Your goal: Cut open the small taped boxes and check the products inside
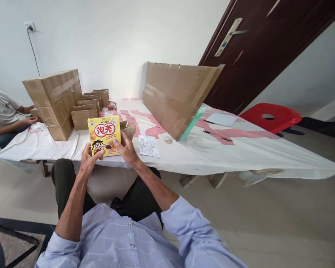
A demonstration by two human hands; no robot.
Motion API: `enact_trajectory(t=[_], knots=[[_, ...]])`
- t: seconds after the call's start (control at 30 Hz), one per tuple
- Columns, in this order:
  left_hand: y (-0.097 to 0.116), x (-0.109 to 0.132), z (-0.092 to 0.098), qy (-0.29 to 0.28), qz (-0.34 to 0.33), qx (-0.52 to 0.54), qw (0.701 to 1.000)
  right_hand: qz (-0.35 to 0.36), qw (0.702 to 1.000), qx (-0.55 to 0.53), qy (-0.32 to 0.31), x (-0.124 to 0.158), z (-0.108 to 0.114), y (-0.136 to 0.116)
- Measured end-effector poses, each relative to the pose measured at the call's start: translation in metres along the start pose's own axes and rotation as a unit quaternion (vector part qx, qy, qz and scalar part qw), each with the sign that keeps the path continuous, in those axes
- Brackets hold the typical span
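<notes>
A yellow snack box (104, 131) with red Chinese lettering and a cartoon figure stands upright between my two hands, its front turned toward me. My left hand (91, 158) grips its lower left corner, thumb across the front. On the lower right side, my right hand (126, 148) holds it with the thumb pressed on the front face. Behind the box, partly hidden, is a small open cardboard box (127, 128). A paper sheet with small printed or drawn marks (149, 146) lies on the table right of my right hand.
Stacked cardboard boxes (51, 100) and a row of cardboard dividers (85, 118) stand at left. A large cardboard panel (178, 93) leans upright mid-table. Farther right are a pen (208, 132), white paper (222, 119) and a red stool (270, 115). Another person (8, 111) sits at far left.
</notes>
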State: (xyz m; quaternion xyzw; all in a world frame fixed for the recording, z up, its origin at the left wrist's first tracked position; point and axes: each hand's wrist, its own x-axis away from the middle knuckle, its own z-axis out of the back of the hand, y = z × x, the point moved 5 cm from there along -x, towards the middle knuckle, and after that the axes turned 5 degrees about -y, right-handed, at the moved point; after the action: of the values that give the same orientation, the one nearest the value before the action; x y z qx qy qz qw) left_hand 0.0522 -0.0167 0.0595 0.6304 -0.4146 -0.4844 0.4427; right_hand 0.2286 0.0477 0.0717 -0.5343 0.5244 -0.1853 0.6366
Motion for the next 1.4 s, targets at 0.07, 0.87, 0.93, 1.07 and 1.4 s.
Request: enact_trajectory(t=[0.07,0.87,0.93,1.07,1.4], knots=[[0.011,0.001,-0.004,-0.009,-0.037,0.007,0.999,-0.004,1.0,0.006,-0.008,0.005,0.0,-0.008],[-0.043,-0.028,0.084,0.119,-0.054,-0.192,0.973,-0.235,0.873,0.183,0.387,0.07,0.292,0.04],[-0.04,-0.049,0.092,0.1,-0.047,-0.201,0.973,-0.251,0.869,0.178,0.388,0.067,0.297,0.049],[-0.04,-0.093,0.093,0.021,-0.016,-0.186,0.982,-0.277,0.863,0.17,0.386,0.058,0.303,0.066],[-0.052,-0.135,0.059,-0.12,0.004,-0.176,0.977,-0.337,0.839,0.206,0.373,0.047,0.319,0.085]])
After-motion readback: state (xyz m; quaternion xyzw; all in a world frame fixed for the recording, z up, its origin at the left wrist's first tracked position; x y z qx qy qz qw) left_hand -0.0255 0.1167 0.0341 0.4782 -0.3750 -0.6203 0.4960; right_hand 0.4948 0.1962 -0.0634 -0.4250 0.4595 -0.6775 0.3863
